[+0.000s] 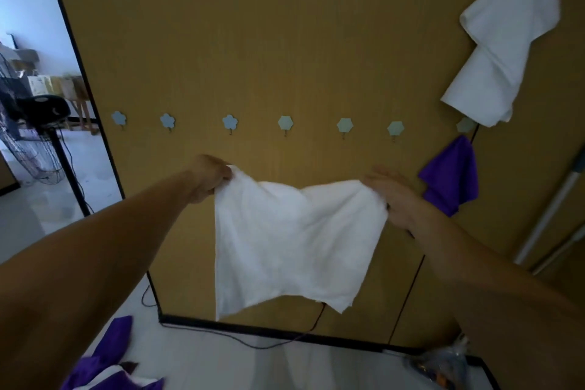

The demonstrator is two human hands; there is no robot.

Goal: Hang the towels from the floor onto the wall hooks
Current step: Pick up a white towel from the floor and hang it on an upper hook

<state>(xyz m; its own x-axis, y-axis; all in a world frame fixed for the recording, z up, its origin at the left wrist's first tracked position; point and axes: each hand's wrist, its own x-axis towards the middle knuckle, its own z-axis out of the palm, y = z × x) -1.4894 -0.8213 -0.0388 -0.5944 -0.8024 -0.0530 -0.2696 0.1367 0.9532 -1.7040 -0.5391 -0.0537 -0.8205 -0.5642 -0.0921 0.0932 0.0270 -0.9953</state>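
Observation:
A white towel (291, 244) hangs spread between my two hands in front of the wooden wall panel (285, 41). My left hand (210, 176) pinches its upper left corner. My right hand (394, 196) holds the upper right corner, fingers partly extended over the cloth. Just above runs a row of several small blue wall hooks (285, 123), most of them bare. At the right, a purple towel (451, 177) hangs from the end hook (464, 125), and a large white towel (503, 41) hangs higher up. More purple cloth (107, 367) lies on the floor at lower left.
A standing fan (38, 123) with a black pole stands left of the panel. A black cable (247, 340) trails along the panel's base on the pale floor. Two white poles (547, 218) lean at the far right. A plastic-wrapped item (443, 364) lies at lower right.

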